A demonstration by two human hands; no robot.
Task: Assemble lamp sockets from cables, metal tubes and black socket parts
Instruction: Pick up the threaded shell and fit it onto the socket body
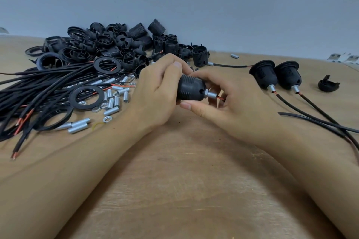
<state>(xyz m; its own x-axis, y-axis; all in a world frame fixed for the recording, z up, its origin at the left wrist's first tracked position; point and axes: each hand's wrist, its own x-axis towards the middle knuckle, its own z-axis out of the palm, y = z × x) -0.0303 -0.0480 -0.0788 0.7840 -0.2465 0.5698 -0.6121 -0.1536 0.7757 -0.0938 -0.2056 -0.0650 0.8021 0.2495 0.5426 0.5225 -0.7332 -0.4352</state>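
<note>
Just above the middle of the wooden counter (pixel 186 190), the left hand (pixel 155 91) wraps its fingers round a black socket body (pixel 191 88). The right hand (pixel 231 103) pinches the red wire beside the short metal tube (pixel 211 95) at the socket's end. At nine o'clock lies a bundle of black cables (pixel 38 87) with loose tubes and rings; the pile of socket parts (pixel 116 44) sits at eleven. Two finished sockets (pixel 275 75) stand at two o'clock, cables trailing.

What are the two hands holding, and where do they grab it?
The left hand grips the black socket round its ribbed body; the right hand holds its metal tube end.
</note>
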